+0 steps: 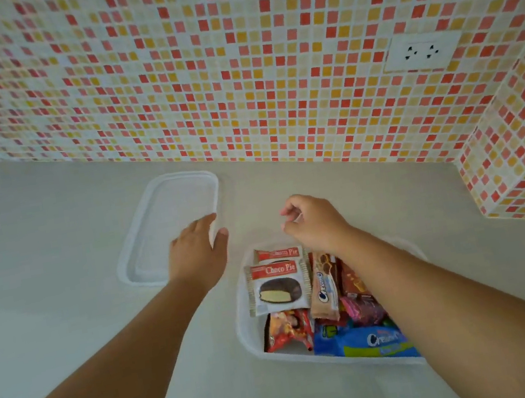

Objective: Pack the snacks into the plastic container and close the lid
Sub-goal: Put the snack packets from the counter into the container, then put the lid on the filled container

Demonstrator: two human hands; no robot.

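Right, the clear plastic container [246, 330] sits near the front edge of the pale worktop [49, 318], packed with snacks: two Choco Pie packets [278, 285] on top, a cream biscuit pack [324, 290] beside them, a red bag [287, 330] and a blue pack [363, 343] nearer the person. Its clear lid [167, 214] lies flat to the left, close to the tiled wall [232, 59]. The left hand [199, 255] rests on the lid's near right edge, fingers spread and flat, gripping nothing. The right hand [314, 221] hovers over the container's far rim, fingers loosely curled, empty. Bare worktop spreads out left of the lid.
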